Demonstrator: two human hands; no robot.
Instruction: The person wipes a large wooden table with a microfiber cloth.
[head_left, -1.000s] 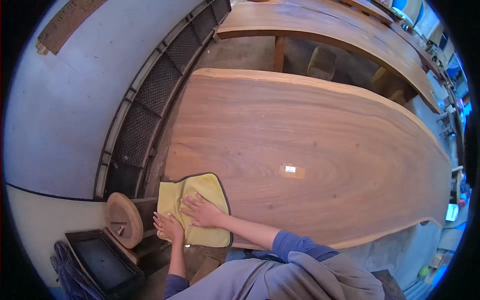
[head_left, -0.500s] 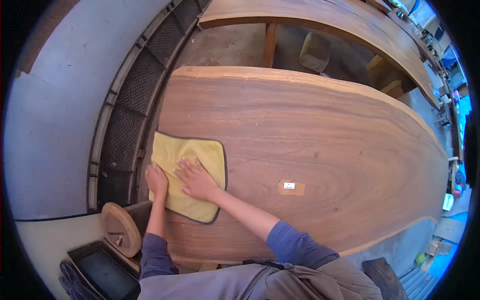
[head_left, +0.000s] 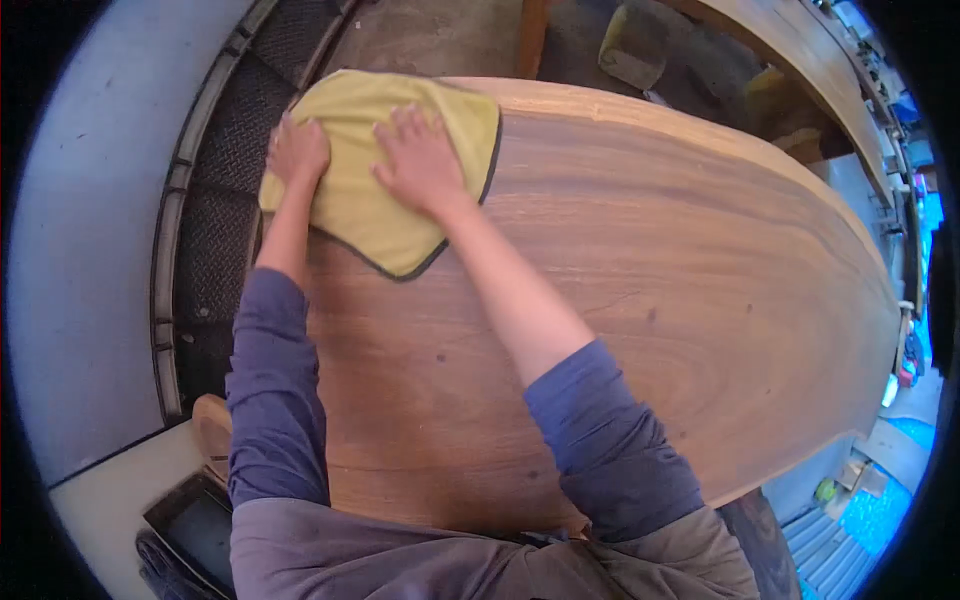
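Filling most of the view, a broad live-edge wooden slab serves as the bench [head_left: 650, 280], its brown grain running in long ovals with a few small dark knots and a paler strip along the far edge. To its left lies a wide pale grey surface [head_left: 85, 220], and between that and the bench runs a curved band of black metal grating [head_left: 210, 180]. A second wooden slab [head_left: 800, 60] crosses the upper right corner, well apart from the first, with a wooden leg [head_left: 530, 30] and a greyish block [head_left: 630, 45] in the shadow between them. Both arms reach out from the bottom edge in blue sleeves [head_left: 275, 390] above a grey garment [head_left: 420, 560]. A yellow cloth [head_left: 365, 215] with dark stitched edging lies at the bench's far left corner, its left part hanging past the edge over the grating. The right hand [head_left: 420, 160] lies palm-down on the cloth with its fingers spread and pressed flat. The left hand [head_left: 297, 150] rests just beside it on the cloth's left part, palm-down, fingers close together, right at the bench's edge. At the lower left, near the left elbow, a dark tray [head_left: 190, 520] and part of a round wooden disc [head_left: 210, 430] show; any lettering on them is too small to read.
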